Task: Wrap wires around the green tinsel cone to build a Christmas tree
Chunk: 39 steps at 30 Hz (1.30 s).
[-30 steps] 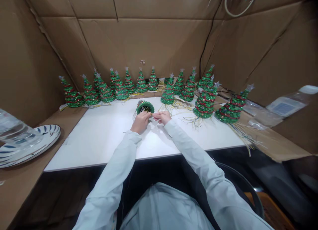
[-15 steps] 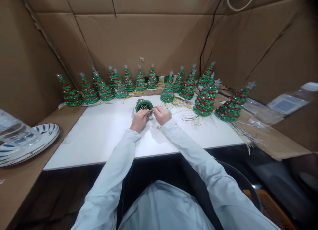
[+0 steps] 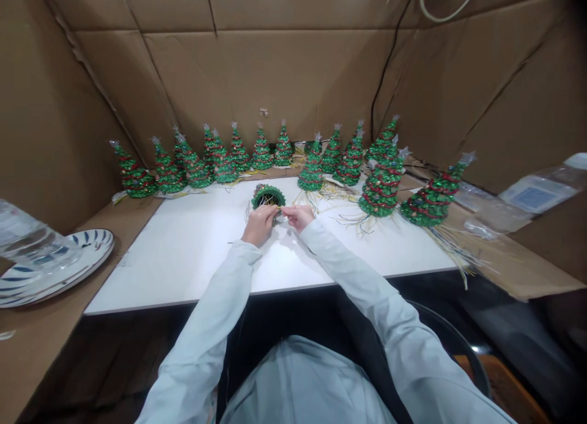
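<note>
A small green Christmas tree ornament point(image 3: 257, 195) lies on its side on the white board, its hollow base facing me. Thin yellow and white wires point(image 3: 270, 201) stick out of the opening. Just in front of the base, my left hand point(image 3: 260, 225) is closed, its fingertips pinching the thin wires. My right hand point(image 3: 299, 217) sits beside it on the right, thumb and forefinger pinched on a yellow wire end. The fingertips of both hands nearly meet. How many wires each hand holds is too small to tell.
Several finished-looking trees point(image 3: 220, 161) stand along the back; others, such as a leaning tree point(image 3: 431, 198), stand right with trailing wires. A plate point(image 3: 98, 247) holding a plastic bottle point(image 3: 32, 241) is at left. Another bottle point(image 3: 541, 192) lies right. Cardboard walls point(image 3: 293, 76) surround the white board point(image 3: 183, 259).
My right hand's fingers have shifted slightly and straightened toward the left fingertips. The view has moved a little; the ornament stays on its side.
</note>
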Motion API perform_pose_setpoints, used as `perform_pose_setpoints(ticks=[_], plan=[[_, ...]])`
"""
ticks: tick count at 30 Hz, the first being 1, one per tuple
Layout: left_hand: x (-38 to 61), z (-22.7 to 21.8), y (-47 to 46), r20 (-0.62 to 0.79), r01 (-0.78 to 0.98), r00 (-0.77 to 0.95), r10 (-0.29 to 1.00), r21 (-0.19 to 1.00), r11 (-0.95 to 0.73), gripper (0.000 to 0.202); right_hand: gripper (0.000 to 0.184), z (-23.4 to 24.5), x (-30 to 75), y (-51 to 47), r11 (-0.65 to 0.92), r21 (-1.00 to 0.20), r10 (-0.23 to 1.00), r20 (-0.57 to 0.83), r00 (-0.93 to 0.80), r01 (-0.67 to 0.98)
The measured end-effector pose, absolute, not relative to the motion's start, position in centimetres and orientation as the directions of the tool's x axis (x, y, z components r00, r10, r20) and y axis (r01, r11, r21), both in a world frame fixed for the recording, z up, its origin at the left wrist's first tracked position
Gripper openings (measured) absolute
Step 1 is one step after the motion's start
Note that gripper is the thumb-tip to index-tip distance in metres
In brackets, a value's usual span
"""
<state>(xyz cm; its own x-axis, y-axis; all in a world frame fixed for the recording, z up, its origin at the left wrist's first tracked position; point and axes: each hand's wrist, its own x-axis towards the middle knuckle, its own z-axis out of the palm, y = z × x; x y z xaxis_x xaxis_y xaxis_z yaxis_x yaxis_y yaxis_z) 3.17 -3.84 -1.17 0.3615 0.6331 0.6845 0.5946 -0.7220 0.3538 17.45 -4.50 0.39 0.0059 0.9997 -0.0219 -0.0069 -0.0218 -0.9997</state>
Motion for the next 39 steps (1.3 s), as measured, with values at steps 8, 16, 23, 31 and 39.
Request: perform_pose_setpoints(ticks=[8,16,23,31,39], plan=[[3.3,-1.1,-3.9,0.696,0.599,0.346,0.629,0.352,-0.719,0.027,0.023,-0.2,18.9,-4.6,0.472,-0.706,0.849,0.525,-0.057,0.528],[3.2,-1.0,-3.9,0.695,0.595,0.367,0.618,0.335,-0.730,0.027,0.039,-0.6,19.7,-4.3,0.601,-0.191,0.637,0.701,-0.321,0.776],[3.1,-1.2,-3.7,0.691,0.595,0.379,0.616,0.328,-0.734,0.026,0.033,-0.2,18.7,-4.7,0.509,-0.615,0.793,0.608,-0.050,0.602],[3.1,-2.0,-3.5,0.676,0.616,0.432,0.598,0.263,-0.743,0.025,0.020,0.3,18.4,-4.4,-0.324,-0.918,0.928,-0.262,-0.264,-0.228],[3.4,-1.6,-3.9,0.687,0.608,0.349,0.638,0.352,-0.712,0.027,0.026,-1.0,19.0,-4.3,0.485,-0.745,0.839,0.544,-0.004,0.458]])
